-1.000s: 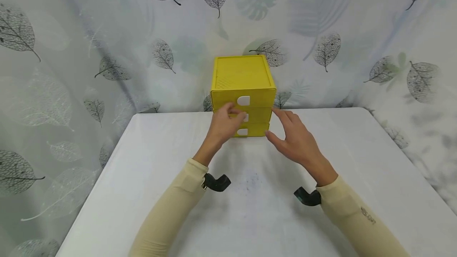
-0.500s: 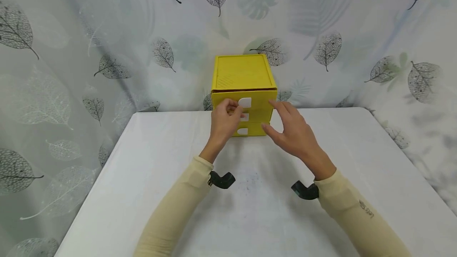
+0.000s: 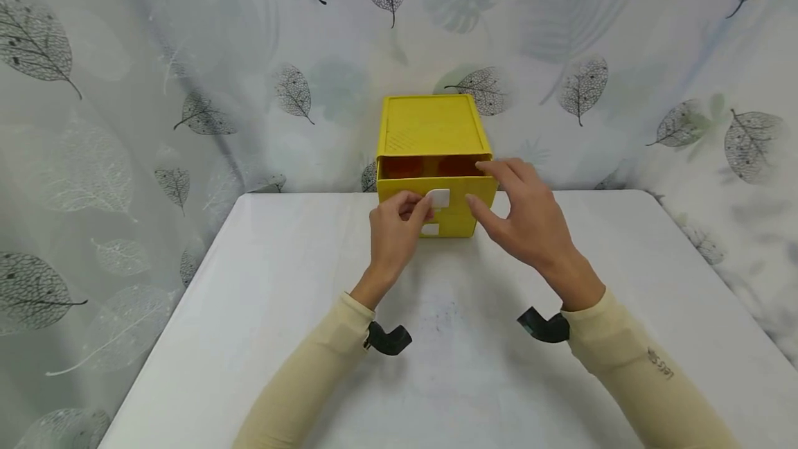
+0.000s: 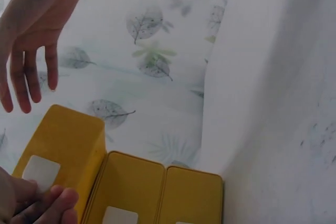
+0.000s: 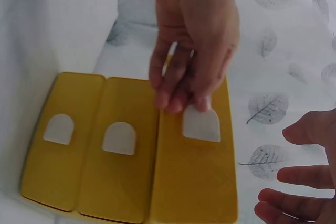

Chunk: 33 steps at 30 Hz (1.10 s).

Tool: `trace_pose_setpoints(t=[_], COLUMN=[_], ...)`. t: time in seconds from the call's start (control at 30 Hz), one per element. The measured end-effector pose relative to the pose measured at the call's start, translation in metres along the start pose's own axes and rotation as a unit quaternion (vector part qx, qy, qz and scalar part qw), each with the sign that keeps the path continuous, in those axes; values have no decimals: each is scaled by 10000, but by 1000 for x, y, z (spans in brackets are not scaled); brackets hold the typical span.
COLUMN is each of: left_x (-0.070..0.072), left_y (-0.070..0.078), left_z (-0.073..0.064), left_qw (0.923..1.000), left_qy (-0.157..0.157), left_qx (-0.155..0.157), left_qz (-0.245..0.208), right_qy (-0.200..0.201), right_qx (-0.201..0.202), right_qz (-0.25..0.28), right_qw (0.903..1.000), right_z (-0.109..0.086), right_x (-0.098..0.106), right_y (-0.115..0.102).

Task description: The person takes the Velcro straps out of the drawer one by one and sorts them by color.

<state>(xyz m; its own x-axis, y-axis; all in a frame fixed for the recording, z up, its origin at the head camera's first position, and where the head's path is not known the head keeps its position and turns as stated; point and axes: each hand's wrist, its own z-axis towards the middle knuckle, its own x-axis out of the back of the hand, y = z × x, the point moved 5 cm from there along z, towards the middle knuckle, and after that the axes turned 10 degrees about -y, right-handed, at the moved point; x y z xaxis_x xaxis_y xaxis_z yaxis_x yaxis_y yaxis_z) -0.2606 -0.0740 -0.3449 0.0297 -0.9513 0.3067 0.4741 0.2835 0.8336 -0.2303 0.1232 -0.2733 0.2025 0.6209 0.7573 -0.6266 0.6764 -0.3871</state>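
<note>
A yellow drawer unit point(image 3: 433, 123) stands at the far side of the table, its top drawer point(image 3: 461, 206) pulled partly out. My left hand point(image 3: 393, 234) pinches the white tab point(image 3: 440, 197) on that drawer's front; the same tab point(image 5: 202, 124) shows under the fingertips in the right wrist view. Reddish-orange shapes point(image 3: 461, 166) are visible inside the drawer, too dark to identify. Close to the drawer's right side, my right hand point(image 3: 530, 220) hovers with fingers spread and holds nothing. In the right wrist view it appears at the lower right edge point(image 5: 310, 182).
Below the top drawer, the two lower drawers point(image 5: 118, 182) are closed, each with a white tab. The white table point(image 3: 299, 283) extends in front and to both sides. Leaf-patterned cloth point(image 3: 337, 40) hangs behind the unit and along the sides.
The top drawer has gone from closed to partly out, drawn toward me by my left hand, revealing its inside. My right hand has stayed close to the drawer's right side, fingers spread.
</note>
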Motion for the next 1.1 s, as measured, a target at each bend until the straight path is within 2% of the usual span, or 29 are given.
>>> trace_pose_setpoints(t=[0.23, 0.43, 0.7, 0.9, 1.1], left_x=[-1, -1, -3, -5, -4], left_y=[8, 12, 14, 18, 20], left_z=[-21, -39, -60, -75, -89], left_qw=[9998, 9992, 9963, 9953, 9960], left_qy=[31, 141, 159, 141, 146], left_qx=[-101, -216, -392, -451, -531], left_qz=[-166, -301, -751, -845, -699], right_qy=[1, -216, -537, -1059, -1829], right_qx=[113, 230, 98, -206, -543], right_qz=[-25, -21, 39, 75, 36], right_qw=[9999, 9995, 9985, 9941, 9816], right_z=[15, 21, 23, 22, 21], right_x=[15, 16, 14, 10, 2], right_y=[-3, -1, 1, 4, 5])
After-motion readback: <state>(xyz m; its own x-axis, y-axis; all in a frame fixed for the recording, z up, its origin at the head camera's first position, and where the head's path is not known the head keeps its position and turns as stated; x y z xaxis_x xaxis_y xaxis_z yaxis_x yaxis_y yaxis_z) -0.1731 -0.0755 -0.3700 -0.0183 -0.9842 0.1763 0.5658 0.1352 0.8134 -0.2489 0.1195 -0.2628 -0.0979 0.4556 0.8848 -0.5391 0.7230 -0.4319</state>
